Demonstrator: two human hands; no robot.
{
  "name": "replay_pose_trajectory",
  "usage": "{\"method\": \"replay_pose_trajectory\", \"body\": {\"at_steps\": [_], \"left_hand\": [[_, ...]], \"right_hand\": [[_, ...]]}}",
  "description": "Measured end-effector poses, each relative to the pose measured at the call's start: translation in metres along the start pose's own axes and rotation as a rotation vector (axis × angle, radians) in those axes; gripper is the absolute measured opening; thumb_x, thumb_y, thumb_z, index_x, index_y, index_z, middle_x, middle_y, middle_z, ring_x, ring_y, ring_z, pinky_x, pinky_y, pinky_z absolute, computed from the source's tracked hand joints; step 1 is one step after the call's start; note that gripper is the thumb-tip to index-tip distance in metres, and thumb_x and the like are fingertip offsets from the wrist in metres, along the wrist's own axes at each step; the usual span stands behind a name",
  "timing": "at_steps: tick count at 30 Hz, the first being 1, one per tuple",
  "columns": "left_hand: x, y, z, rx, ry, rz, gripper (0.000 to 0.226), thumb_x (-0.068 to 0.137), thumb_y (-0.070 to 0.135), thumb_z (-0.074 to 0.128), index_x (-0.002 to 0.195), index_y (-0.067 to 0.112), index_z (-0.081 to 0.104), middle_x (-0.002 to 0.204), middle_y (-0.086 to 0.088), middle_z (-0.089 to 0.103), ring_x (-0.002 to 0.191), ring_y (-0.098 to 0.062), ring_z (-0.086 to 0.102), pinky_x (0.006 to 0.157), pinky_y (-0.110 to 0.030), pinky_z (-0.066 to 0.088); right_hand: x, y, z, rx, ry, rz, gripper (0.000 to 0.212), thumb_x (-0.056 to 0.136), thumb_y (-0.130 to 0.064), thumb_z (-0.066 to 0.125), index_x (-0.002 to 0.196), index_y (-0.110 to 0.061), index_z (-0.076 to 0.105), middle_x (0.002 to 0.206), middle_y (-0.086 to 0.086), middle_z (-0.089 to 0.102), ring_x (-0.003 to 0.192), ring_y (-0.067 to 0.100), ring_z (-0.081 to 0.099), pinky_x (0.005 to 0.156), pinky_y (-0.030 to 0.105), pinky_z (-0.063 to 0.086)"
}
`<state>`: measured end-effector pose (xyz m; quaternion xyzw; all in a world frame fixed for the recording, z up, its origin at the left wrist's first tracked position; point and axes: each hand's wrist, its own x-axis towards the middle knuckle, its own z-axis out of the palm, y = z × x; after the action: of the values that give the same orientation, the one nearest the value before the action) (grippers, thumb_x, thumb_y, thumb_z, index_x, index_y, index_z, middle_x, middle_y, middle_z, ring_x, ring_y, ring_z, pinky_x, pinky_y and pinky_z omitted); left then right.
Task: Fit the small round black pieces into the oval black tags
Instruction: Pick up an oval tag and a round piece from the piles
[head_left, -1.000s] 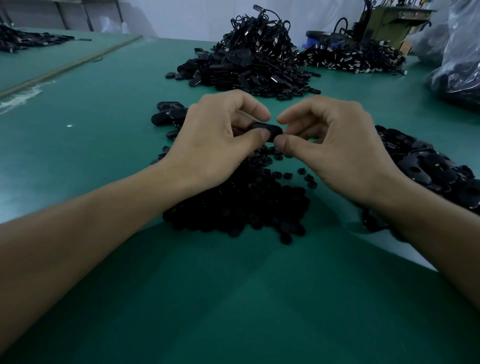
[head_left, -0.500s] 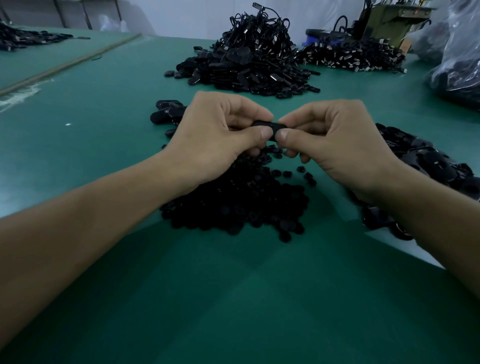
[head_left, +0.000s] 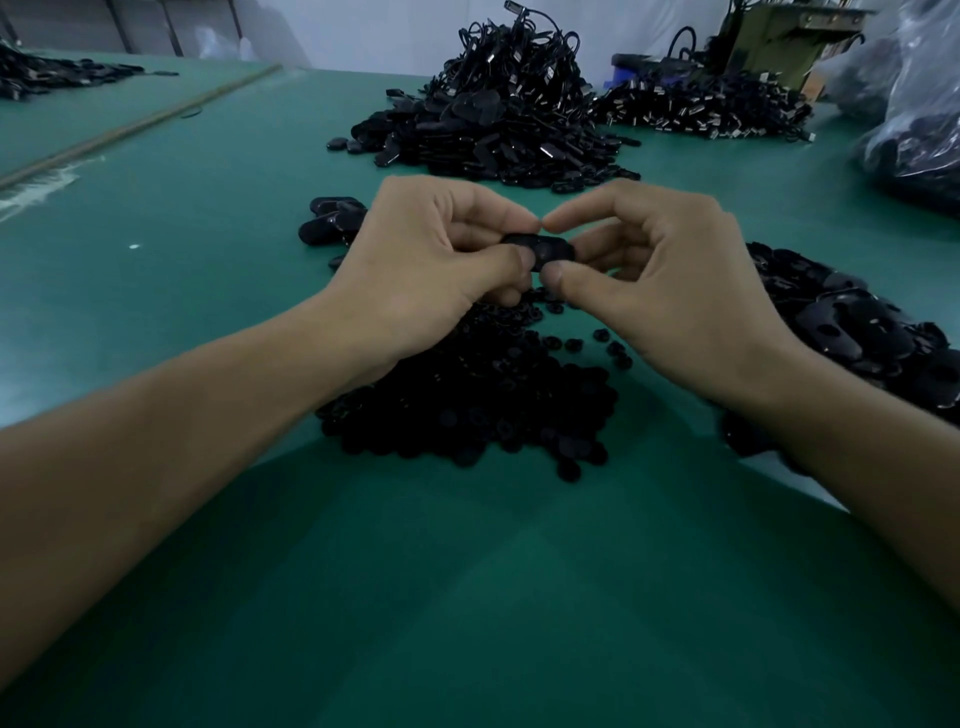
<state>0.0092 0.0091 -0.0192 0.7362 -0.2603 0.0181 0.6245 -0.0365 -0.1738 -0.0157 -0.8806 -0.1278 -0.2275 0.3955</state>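
Small round black pieces (head_left: 467, 410) lie heaped on the green table (head_left: 467, 597) in the lower middle of the frame, nearest to us, with a few strays at the heap's right edge. Just beyond the heap, at the centre of the frame, our 2 hands meet on 1 oval black tag (head_left: 543, 251), held up off the table. Our left hand (head_left: 436, 265) pinches its left end between thumb and curled fingers. Our right hand (head_left: 660, 291) pinches the right end, with the thumb on the near edge and the forefinger arched over the top.

We judge the step to be pressing a round piece home in the tag. To do it well, we should brace the tag from behind with the fingers and set the piece square over its seat. Then we push with both thumbs straight through the middle, evenly, so the piece neither tilts nor drops into the heap below.

The tag looks flat, matt black and rounded at both ends, lying level with its long side across the frame. A faint round shape shows at its middle; we cannot tell whether a piece is seated there.

Farther off, a pile of loose tags (head_left: 857, 332) lies at the right edge and a small cluster of tags (head_left: 332, 223) lies left of our left hand. A tall heap of corded tags (head_left: 498, 130) stands at the upper centre.
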Motion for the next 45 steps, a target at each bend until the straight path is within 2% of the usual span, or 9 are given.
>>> {"method": "replay_pose_trajectory", "body": {"at_steps": [3, 8, 11, 17, 22, 28, 33, 38, 45], "left_hand": [[-0.0005, 0.0011, 0.0008, -0.055, 0.013, -0.031, 0.014, 0.086, -0.003, 0.073, 0.091, 0.010, 0.071, 0.077, -0.006, 0.077, 0.067, -0.012, 0.072, 0.065, -0.020, 0.057], [0.0000, 0.0019, 0.0036, -0.079, 0.034, -0.058, 0.013, 0.085, -0.003, 0.074, 0.090, 0.008, 0.071, 0.075, -0.007, 0.077, 0.067, -0.013, 0.072, 0.065, -0.022, 0.059], [0.0000, 0.0026, 0.0043, -0.076, 0.023, -0.067, 0.013, 0.085, -0.002, 0.075, 0.095, 0.006, 0.072, 0.081, -0.008, 0.078, 0.071, -0.015, 0.074, 0.068, -0.023, 0.059], [-0.0003, 0.0027, 0.0037, -0.089, 0.060, -0.092, 0.018, 0.083, -0.007, 0.074, 0.089, 0.010, 0.072, 0.076, -0.006, 0.077, 0.072, -0.019, 0.076, 0.068, -0.024, 0.060], [0.0001, 0.0021, 0.0027, -0.122, 0.088, -0.104, 0.019, 0.083, -0.008, 0.074, 0.087, 0.010, 0.072, 0.073, -0.005, 0.076, 0.071, -0.019, 0.075, 0.067, -0.023, 0.059], [0.0014, 0.0002, 0.0011, -0.116, 0.112, -0.097, 0.019, 0.083, -0.009, 0.073, 0.087, 0.009, 0.072, 0.071, -0.005, 0.076, 0.069, -0.017, 0.075, 0.067, -0.024, 0.060], [0.0013, -0.0004, 0.0010, -0.116, 0.114, -0.081, 0.018, 0.083, -0.008, 0.075, 0.087, 0.010, 0.072, 0.072, -0.004, 0.076, 0.070, -0.016, 0.075, 0.068, -0.024, 0.060], [0.0004, 0.0000, -0.0004, -0.104, 0.103, -0.052, 0.019, 0.082, -0.006, 0.076, 0.088, 0.012, 0.072, 0.074, -0.004, 0.076, 0.072, -0.018, 0.076, 0.068, -0.023, 0.060], [-0.0013, 0.0003, 0.0013, -0.082, 0.075, 0.009, 0.022, 0.082, -0.004, 0.077, 0.087, 0.016, 0.073, 0.076, -0.003, 0.077, 0.073, -0.017, 0.076, 0.067, -0.023, 0.060]], "right_hand": [[0.0000, -0.0025, 0.0021, -0.089, 0.065, -0.102, 0.016, 0.086, -0.024, 0.077, 0.101, -0.028, 0.074, 0.088, -0.013, 0.068, 0.079, 0.003, 0.065, 0.069, 0.011, 0.048], [0.0004, -0.0022, 0.0010, -0.150, 0.099, -0.137, 0.012, 0.087, -0.025, 0.077, 0.099, -0.026, 0.077, 0.091, -0.011, 0.068, 0.081, 0.002, 0.063, 0.071, 0.007, 0.043], [0.0006, -0.0034, 0.0006, -0.247, 0.124, -0.180, 0.008, 0.089, -0.023, 0.074, 0.097, -0.025, 0.078, 0.093, -0.008, 0.064, 0.077, -0.007, 0.052, 0.069, 0.004, 0.037], [0.0029, -0.0043, -0.0017, -0.127, 0.141, -0.123, 0.011, 0.092, -0.014, 0.068, 0.091, -0.024, 0.066, 0.078, -0.019, 0.062, 0.073, -0.005, 0.061, 0.067, 0.009, 0.045], [0.0053, 0.0000, -0.0046, -0.085, 0.061, -0.078, 0.025, 0.097, -0.016, 0.062, 0.119, -0.028, 0.067, 0.084, -0.018, 0.064, 0.079, -0.003, 0.061, 0.071, 0.010, 0.043], [0.0037, -0.0019, -0.0022, 0.061, -0.031, 0.000, 0.014, 0.095, -0.010, 0.066, 0.095, -0.023, 0.070, 0.078, -0.005, 0.074, 0.074, 0.006, 0.072, 0.069, 0.020, 0.055], [0.0052, -0.0028, -0.0028, 0.195, -0.017, 0.058, 0.013, 0.093, -0.008, 0.068, 0.089, -0.020, 0.067, 0.077, -0.001, 0.076, 0.072, 0.011, 0.074, 0.064, 0.020, 0.056], [0.0071, -0.0012, -0.0029, 0.242, 0.016, 0.081, 0.014, 0.089, -0.010, 0.074, 0.085, -0.023, 0.071, 0.067, -0.007, 0.069, 0.066, 0.004, 0.064, 0.060, 0.017, 0.050], [0.0073, -0.0021, -0.0040, 0.273, -0.004, 0.093, 0.013, 0.089, -0.009, 0.073, 0.085, -0.021, 0.070, 0.066, -0.007, 0.071, 0.064, 0.004, 0.067, 0.058, 0.014, 0.048]]}}
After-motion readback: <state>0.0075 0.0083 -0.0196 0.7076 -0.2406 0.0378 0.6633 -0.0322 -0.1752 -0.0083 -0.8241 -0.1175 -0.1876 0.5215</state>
